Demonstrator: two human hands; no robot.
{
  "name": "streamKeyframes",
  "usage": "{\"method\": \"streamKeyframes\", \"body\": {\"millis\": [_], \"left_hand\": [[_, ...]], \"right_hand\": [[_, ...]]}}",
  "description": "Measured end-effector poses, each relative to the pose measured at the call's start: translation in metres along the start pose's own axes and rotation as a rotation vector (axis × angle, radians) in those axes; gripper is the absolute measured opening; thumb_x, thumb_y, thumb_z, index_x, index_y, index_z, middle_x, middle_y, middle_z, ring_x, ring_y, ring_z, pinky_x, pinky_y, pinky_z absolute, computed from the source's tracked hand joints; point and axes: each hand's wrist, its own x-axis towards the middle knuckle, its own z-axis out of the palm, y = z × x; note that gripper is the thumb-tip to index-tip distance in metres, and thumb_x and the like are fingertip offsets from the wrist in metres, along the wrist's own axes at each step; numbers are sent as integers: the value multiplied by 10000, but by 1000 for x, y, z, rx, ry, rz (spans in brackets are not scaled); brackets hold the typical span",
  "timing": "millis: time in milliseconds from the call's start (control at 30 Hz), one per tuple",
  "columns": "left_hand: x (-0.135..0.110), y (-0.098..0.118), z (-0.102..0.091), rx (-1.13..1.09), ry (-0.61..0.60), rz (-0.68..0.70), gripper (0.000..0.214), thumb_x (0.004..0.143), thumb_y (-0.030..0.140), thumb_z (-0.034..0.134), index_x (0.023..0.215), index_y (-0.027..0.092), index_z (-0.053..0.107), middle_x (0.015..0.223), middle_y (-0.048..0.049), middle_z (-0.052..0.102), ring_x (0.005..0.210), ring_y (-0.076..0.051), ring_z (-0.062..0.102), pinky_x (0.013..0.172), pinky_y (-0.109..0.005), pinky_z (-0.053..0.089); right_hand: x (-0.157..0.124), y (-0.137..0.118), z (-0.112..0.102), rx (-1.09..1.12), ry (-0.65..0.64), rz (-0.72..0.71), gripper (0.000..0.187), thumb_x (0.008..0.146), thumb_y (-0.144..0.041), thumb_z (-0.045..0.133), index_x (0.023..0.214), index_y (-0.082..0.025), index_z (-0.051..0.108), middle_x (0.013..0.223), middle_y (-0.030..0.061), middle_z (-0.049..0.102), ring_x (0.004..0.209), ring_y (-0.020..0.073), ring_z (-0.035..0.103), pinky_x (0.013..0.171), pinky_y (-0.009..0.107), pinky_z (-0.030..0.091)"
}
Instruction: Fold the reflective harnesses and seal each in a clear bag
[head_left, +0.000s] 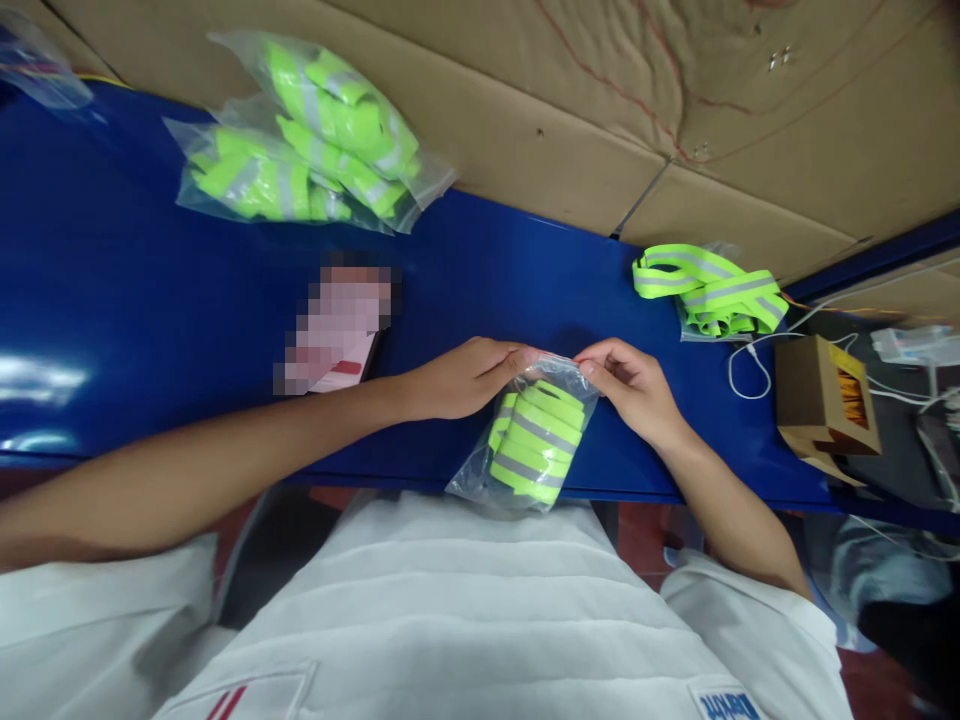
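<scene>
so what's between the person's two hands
In the head view, a clear bag of neon straps, its top edge stretching from left hand to right hand.

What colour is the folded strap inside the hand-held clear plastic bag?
The folded strap is yellow-green with grey stripes, in the head view.

Cardboard box (810,395) – white cable (751,350) beside

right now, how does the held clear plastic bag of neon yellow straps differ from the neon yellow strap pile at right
The clear plastic bag of neon yellow straps is held between the left hand and right hand; the neon yellow strap pile lies untouched. The bag's straps are stacked compactly; the pile's loop and cross. Both are grey-striped.
</scene>
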Motion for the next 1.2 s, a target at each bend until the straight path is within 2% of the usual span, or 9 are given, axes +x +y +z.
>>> {"method": "streamKeyframes", "body": {"millis": [233, 467, 567, 700, 833, 933, 1033, 1133, 1200], "left_hand": [[1, 0, 1, -111, -14, -14, 648, 1075, 661, 364, 1278, 184, 752, 1207, -67, 804, 1131, -226, 744, 1006, -297, 546], [8, 1, -3, -726, 235, -300, 612, 999, 695, 548, 1335, 212, 714, 1083, -76, 829, 992, -227, 784, 858, -312, 606], [11, 2, -7, -923, 300, -234, 502, 997, 625, 613, 1302, 240, 718, 1134, -54, 824, 1084, -225, 770, 957, -337, 604], [8, 9, -10, -995, 268, -127, 509, 1012, 629, 588, 1364, 276, 690, 1328, -48, 767, 1288, -256, 698, 1086, -386, 567], [1, 21, -14, -970, 156, -83, 626, 996, 686, 562, 1418, 235, 664, 1266, -95, 785, 1253, -297, 710, 1079, -418, 554], [0, 23, -13, -850, 251, -60, 646, 985, 709, 558, 1348, 191, 691, 1200, -102, 788, 1152, -280, 728, 1016, -387, 557], [1, 18, -7, -661, 348, 8, 707, 887, 697, 714, 1371, 191, 622, 1292, -110, 729, 1171, -273, 695, 976, -366, 548], [-2, 12, 3, -429, 225, 13, 842, 776, 560, 874, 1449, 222, 496, 1416, -133, 631, 1174, -270, 681, 915, -357, 554], [-5, 12, 10, -238, 162, -29, 768, 815, 476, 851, 1436, 208, 487, 1352, -124, 653, 1087, -245, 693, 848, -337, 551]], "right_hand": [[-2, -3, -3, 32, -10, 16, 333, 875, -518, 827, 966, -204, 757, 779, 7, 702, 665, 113, 590, 617, 236, 492], [-2, 0, -13, 337, -260, 207, 458, 891, -557, 800, 1208, -235, 722, 909, 11, 689, 667, 101, 565, 591, 223, 496], [-4, 5, -10, 350, -355, 118, 564, 884, -583, 798, 1321, -247, 678, 1149, 71, 723, 945, 162, 690, 810, 268, 584], [-8, 10, -4, 308, -430, 50, 748, 777, -512, 913, 1422, -267, 626, 1395, 89, 688, 1303, 246, 657, 1137, 384, 514], [-7, 7, -2, 342, -359, 151, 716, 735, -374, 959, 1376, -244, 666, 1368, 82, 729, 1274, 250, 696, 1151, 412, 519], [-6, 4, -1, 387, -320, 186, 666, 743, -388, 950, 1336, -217, 699, 1297, 83, 766, 1201, 259, 734, 1104, 417, 553], [-6, 6, 0, 443, -224, 195, 594, 776, -453, 921, 1286, -218, 727, 1252, 78, 784, 1155, 265, 751, 1077, 419, 570], [-8, 13, -1, 455, -143, 160, 529, 843, -532, 851, 1268, -244, 727, 1277, 74, 776, 1153, 272, 753, 1082, 436, 570], [-10, 16, -1, 330, -122, 97, 497, 889, -560, 796, 1271, -252, 719, 1296, 80, 767, 1162, 284, 749, 1074, 445, 576]]}}
